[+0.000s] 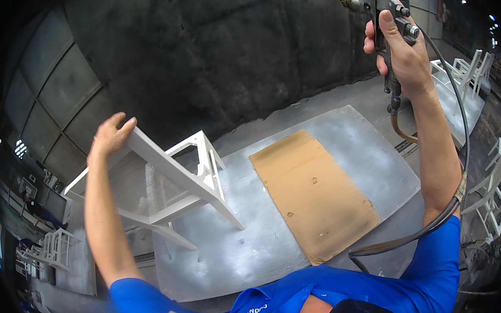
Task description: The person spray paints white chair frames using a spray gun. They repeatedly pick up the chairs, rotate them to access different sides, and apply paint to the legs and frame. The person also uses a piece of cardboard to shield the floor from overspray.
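My left hand (110, 136) grips the upper end of a white wooden chair (176, 169), with the thumb on its edge. The chair leans at the left, and two of its legs reach down over a grey-white coated board (257, 244). Raised at the upper right, my right hand (404, 53) is wrapped round the handle of a metal spray gun (381, 2). The gun's nozzle points left, and a dark hose (460, 110) hangs from it along my forearm. I cannot make out any spray. A brown cardboard sheet (318, 192) lies flat on the board, right of the chair.
A dark, stained wall (224, 52) stands behind the board, with a panelled wall (50, 84) at its left. More white chairs stand at the right (488, 190) and far left (49, 252). The hose loops near my right elbow.
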Motion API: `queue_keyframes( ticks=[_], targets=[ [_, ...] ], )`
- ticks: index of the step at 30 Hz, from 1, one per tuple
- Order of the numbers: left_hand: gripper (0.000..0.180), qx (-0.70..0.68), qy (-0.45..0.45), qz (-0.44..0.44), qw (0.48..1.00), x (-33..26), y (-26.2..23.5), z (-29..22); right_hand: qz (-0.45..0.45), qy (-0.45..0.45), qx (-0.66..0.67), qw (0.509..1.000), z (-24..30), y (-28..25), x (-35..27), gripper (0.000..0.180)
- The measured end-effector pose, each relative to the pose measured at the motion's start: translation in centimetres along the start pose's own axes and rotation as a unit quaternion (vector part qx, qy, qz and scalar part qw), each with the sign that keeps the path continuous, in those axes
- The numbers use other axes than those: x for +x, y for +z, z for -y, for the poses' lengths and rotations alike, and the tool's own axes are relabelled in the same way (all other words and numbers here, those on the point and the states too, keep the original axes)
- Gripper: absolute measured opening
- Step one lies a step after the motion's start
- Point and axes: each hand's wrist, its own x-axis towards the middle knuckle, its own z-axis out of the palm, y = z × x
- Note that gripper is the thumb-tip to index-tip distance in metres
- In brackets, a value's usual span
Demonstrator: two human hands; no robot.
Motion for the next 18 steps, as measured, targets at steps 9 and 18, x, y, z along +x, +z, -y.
queue_keyframes(
  ticks=[9,18],
  targets=[
    [0.056,-0.066,0.098,-0.252,0.961,-5.0,3.7,4.0,0.038,0.068,0.029,0.997,-3.3,11.1,-6.7,0.061],
    [0.080,-0.120,0.221,-0.223,0.942,-13.2,-1.4,15.2,0.204,0.259,0.079,0.941,-7.0,22.1,-21.2,0.061]
  ],
)
